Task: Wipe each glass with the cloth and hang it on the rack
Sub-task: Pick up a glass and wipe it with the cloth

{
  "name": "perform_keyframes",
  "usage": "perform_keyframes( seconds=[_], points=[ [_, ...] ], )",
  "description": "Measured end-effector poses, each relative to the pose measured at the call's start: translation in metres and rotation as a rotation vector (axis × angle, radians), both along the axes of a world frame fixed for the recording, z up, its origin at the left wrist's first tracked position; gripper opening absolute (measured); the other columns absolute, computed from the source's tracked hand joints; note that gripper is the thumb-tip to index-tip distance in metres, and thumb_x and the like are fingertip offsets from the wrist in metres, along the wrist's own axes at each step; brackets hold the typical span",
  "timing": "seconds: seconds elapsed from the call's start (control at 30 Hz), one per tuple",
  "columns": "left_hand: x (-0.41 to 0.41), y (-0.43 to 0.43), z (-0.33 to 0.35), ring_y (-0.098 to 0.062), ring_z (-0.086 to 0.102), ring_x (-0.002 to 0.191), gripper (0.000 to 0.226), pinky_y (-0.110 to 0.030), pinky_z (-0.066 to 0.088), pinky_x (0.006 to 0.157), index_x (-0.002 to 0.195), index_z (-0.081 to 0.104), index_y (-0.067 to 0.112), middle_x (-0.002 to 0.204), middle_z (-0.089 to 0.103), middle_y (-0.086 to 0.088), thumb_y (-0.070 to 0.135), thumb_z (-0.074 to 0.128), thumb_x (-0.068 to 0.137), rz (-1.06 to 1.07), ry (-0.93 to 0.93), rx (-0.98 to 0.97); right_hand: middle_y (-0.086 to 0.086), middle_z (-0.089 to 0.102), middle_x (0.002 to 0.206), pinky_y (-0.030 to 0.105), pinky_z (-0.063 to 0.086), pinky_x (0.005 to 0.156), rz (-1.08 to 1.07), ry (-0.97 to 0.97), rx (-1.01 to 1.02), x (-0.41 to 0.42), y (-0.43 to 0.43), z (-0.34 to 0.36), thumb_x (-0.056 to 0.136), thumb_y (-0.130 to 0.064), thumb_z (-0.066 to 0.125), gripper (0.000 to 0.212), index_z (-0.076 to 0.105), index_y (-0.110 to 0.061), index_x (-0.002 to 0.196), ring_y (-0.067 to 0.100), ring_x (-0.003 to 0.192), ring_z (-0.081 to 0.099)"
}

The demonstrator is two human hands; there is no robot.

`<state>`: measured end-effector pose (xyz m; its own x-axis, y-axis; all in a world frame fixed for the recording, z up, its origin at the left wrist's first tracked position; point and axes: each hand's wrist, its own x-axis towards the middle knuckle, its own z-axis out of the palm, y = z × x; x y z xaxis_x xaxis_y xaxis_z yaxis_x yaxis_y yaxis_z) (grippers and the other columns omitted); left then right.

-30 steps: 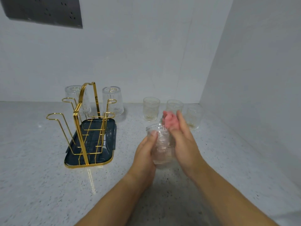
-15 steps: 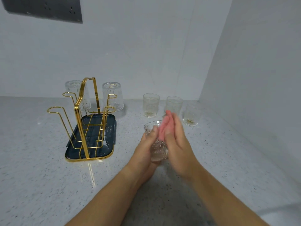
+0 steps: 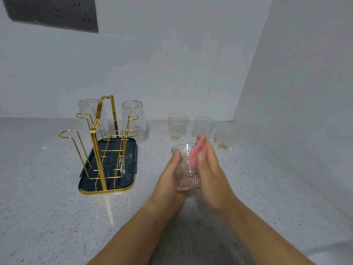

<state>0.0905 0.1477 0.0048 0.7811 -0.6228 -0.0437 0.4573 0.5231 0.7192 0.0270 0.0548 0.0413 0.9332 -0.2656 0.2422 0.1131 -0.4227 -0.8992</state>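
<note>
My left hand (image 3: 168, 176) grips a ribbed clear glass (image 3: 188, 175) above the counter, mouth tilted up and away. My right hand (image 3: 212, 173) presses a pink cloth (image 3: 194, 156) against the glass's right side and rim. To the left stands a gold wire rack (image 3: 103, 142) on a dark blue tray (image 3: 131, 180). Two glasses hang upside down on its far pegs, one on the left (image 3: 91, 113) and one on the right (image 3: 134, 117). Three upright glasses wait behind my hands: left (image 3: 177, 127), middle (image 3: 204, 127), right (image 3: 225, 136).
The speckled grey counter (image 3: 47, 197) meets white walls at the back and on the right, forming a corner behind the glasses. A dark socket panel (image 3: 53, 14) is mounted on the back wall at upper left. The rack's near pegs carry nothing.
My right hand has slid the pink cloth from the glass's mouth down along its side. Both hands and the glass shifted slightly; the rack and other glasses stayed put.
</note>
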Motion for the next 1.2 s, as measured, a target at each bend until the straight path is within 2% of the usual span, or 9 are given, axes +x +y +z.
perform_keyframes(
  seconds=[0.1,0.23,0.37,0.47,0.57,0.67,0.93,1.1,1.2],
  points=[
    [-0.001,0.007,0.002,-0.027,0.068,0.124,0.072,-0.043,0.048,0.109,0.14,0.064,0.011,0.134,0.071,-0.013,0.062,0.058,0.09,-0.038,0.074,-0.027,-0.03,-0.009,0.168,0.019,0.003,0.126,0.04,-0.01,-0.29,-0.029,0.01,-0.027,0.11,-0.038,0.025,0.061,-0.008,-0.033,0.162,-0.016,0.151,-0.007],
    [0.001,0.002,-0.009,-0.023,0.067,0.126,0.106,-0.04,0.057,0.095,0.152,0.046,0.02,0.144,0.064,-0.009,0.074,0.082,0.068,0.003,-0.024,0.061,-0.029,-0.01,0.168,0.017,0.001,0.126,0.061,0.004,-0.34,-0.032,0.004,-0.022,0.11,-0.035,0.029,0.062,-0.009,-0.034,0.16,-0.015,0.151,-0.009],
    [-0.002,-0.002,-0.006,-0.024,0.053,0.142,0.056,-0.052,0.035,0.12,0.153,0.05,0.023,0.153,0.057,-0.003,0.052,0.041,0.106,-0.025,-0.116,0.032,-0.023,0.016,0.168,0.026,0.014,0.128,-0.033,0.039,-0.022,0.002,-0.012,0.008,0.107,-0.051,0.029,0.06,0.014,-0.037,0.163,-0.009,0.152,0.014],
    [0.001,0.001,-0.003,-0.027,0.055,0.14,0.053,-0.052,0.031,0.124,0.142,0.063,0.02,0.148,0.062,-0.007,0.048,0.031,0.109,-0.002,0.04,-0.067,-0.022,0.012,0.17,0.028,0.013,0.129,-0.026,0.04,-0.087,-0.002,-0.005,0.001,0.106,-0.054,0.023,0.062,0.009,-0.037,0.163,-0.01,0.152,0.011],
    [-0.001,0.005,0.002,-0.027,0.072,0.117,0.048,-0.044,0.051,0.102,0.115,0.07,0.021,0.125,0.075,-0.013,0.062,0.055,0.095,0.049,0.063,-0.061,-0.016,0.005,0.172,0.032,0.012,0.13,0.064,-0.012,-0.3,-0.037,0.014,-0.031,0.109,-0.044,0.019,0.061,-0.008,-0.033,0.163,-0.002,0.157,0.005],
    [-0.003,0.006,-0.003,-0.016,0.072,0.114,0.091,-0.033,0.06,0.08,0.139,0.058,0.026,0.136,0.068,-0.002,0.077,0.078,0.066,0.01,-0.03,0.089,-0.017,-0.006,0.172,0.036,0.008,0.131,0.074,-0.051,-0.345,-0.048,0.013,-0.042,0.111,-0.036,0.022,0.06,-0.013,-0.032,0.16,-0.001,0.157,-0.005],
    [-0.007,-0.002,0.005,-0.028,0.057,0.138,0.055,-0.053,0.034,0.121,0.147,0.059,0.023,0.146,0.064,-0.006,0.046,0.027,0.108,-0.039,0.046,-0.082,-0.032,0.02,0.161,0.032,0.016,0.129,-0.029,0.019,-0.074,0.008,-0.009,0.011,0.108,-0.051,0.023,0.056,0.017,-0.039,0.162,-0.021,0.143,0.019],
    [0.0,0.008,0.0,-0.029,0.068,0.124,0.092,-0.043,0.054,0.097,0.138,0.06,0.015,0.139,0.067,-0.014,0.071,0.081,0.069,0.031,0.109,0.029,-0.025,-0.011,0.17,0.021,0.002,0.128,0.107,-0.077,-0.326,-0.04,0.011,-0.038,0.11,-0.034,0.025,0.061,-0.008,-0.028,0.162,-0.007,0.155,-0.008],
    [-0.001,0.003,-0.005,-0.029,0.069,0.124,0.094,-0.047,0.058,0.095,0.147,0.049,0.02,0.144,0.063,-0.012,0.066,0.082,0.071,0.012,0.025,0.103,-0.03,-0.008,0.168,0.023,0.005,0.129,0.076,-0.028,-0.229,-0.033,0.003,-0.029,0.11,-0.039,0.023,0.059,-0.005,-0.034,0.161,-0.013,0.152,-0.004]
  ],
)
